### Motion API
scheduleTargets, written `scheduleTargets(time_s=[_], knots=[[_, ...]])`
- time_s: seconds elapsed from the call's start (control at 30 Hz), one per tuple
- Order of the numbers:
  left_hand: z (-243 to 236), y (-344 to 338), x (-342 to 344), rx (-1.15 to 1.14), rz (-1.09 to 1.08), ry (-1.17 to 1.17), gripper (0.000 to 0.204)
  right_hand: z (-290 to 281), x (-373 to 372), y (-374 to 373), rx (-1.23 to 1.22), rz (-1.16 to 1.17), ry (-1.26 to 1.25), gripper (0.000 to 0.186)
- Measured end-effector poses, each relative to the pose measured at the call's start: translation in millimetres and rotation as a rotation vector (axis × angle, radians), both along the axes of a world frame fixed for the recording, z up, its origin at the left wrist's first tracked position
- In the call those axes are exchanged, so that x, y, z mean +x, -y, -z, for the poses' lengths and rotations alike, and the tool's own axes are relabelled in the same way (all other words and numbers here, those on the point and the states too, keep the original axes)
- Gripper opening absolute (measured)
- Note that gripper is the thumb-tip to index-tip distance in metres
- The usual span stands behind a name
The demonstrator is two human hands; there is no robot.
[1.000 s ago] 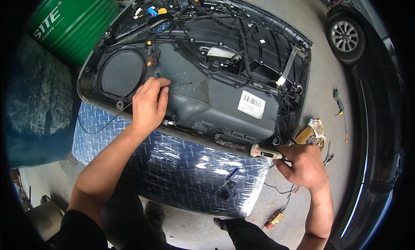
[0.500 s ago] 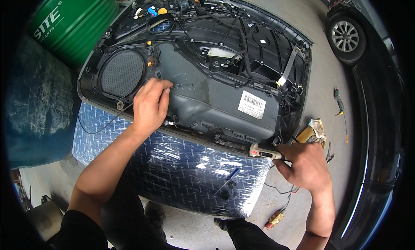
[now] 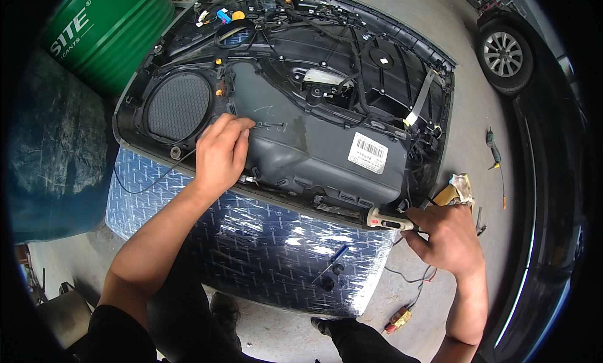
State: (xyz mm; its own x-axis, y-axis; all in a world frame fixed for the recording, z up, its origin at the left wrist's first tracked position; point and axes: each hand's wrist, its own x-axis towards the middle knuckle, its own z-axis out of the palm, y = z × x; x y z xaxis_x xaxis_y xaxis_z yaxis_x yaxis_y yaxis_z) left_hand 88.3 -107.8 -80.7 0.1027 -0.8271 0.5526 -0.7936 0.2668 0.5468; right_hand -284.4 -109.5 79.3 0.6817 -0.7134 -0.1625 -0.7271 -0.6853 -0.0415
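Note:
A car door trim panel (image 3: 188,151) lies inner side up in front of me, with a round speaker grille (image 3: 178,107) and a large grey plastic cover (image 3: 301,146) bearing a white label (image 3: 367,152). My left hand (image 3: 220,151) is closed in a pinch on a thin dark rod or wire (image 3: 269,125). Its tip lies over the grey cover, and a thin black tail loops out on the left. At the panel's near right edge, my right hand (image 3: 445,237) grips a beige handheld tool (image 3: 391,221) with a flanged round end and a red spot.
Beneath the panel is a blue patterned, film-wrapped support (image 3: 251,243), with a blue-handled screwdriver (image 3: 338,255) on it. A green drum (image 3: 119,36) stands at left. On the floor at right are a green tool (image 3: 492,148) and cables. A black car (image 3: 534,193) stands beyond.
The beige tool and my right hand have shifted slightly right. My left hand and the thin rod have also moved a little right. Both grips stay the same.

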Motion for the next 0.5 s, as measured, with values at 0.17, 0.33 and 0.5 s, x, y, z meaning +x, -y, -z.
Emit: scheduleTargets(time_s=[0.17,0.33,0.5], knots=[[0.0,0.4,0.0,-0.008,0.001,0.009,0.014,-0.2,-1.7,-0.7,-0.006,0.001,0.001,0.024],[0.2,-0.2,-1.0,-0.001,0.0,0.007,0.014,0.0,-1.3,-0.2,-0.018,-0.009,0.004,0.024],[0.3,0.3,-1.6,0.0,0.004,0.001,0.014,0.5,-1.1,1.1,-0.01,-0.008,0.027,0.023]])
